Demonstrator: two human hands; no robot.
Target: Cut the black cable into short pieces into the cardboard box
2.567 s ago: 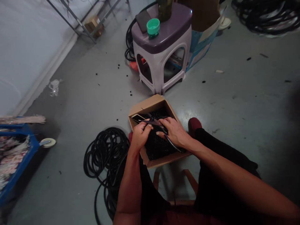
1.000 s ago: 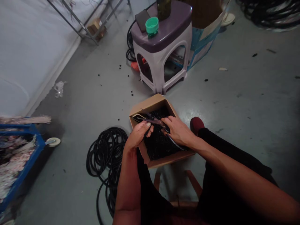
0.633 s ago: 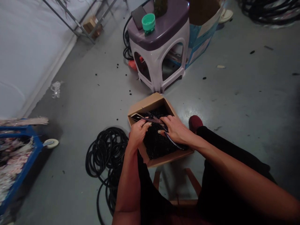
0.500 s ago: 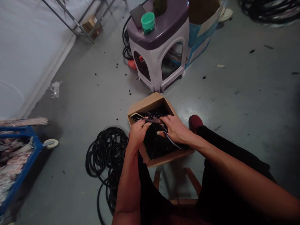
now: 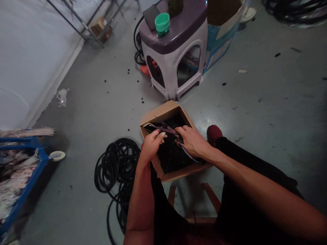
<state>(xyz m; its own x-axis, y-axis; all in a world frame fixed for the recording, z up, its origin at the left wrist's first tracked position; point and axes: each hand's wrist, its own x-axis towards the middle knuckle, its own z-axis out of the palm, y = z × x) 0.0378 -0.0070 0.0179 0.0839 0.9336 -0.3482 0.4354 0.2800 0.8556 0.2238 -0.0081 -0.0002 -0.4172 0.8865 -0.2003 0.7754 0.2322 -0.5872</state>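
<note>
The person's left hand curls its fingers around long scissors, while the right hand grips a black rubber tube, both just above a cardboard box filled with black rubber pieces, beside a coiled black hose on the floor.

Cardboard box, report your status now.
Left hand on scissors; right hand holding black cord over the cardboard box, full of black pieces; coiled black hose beside it.
</note>
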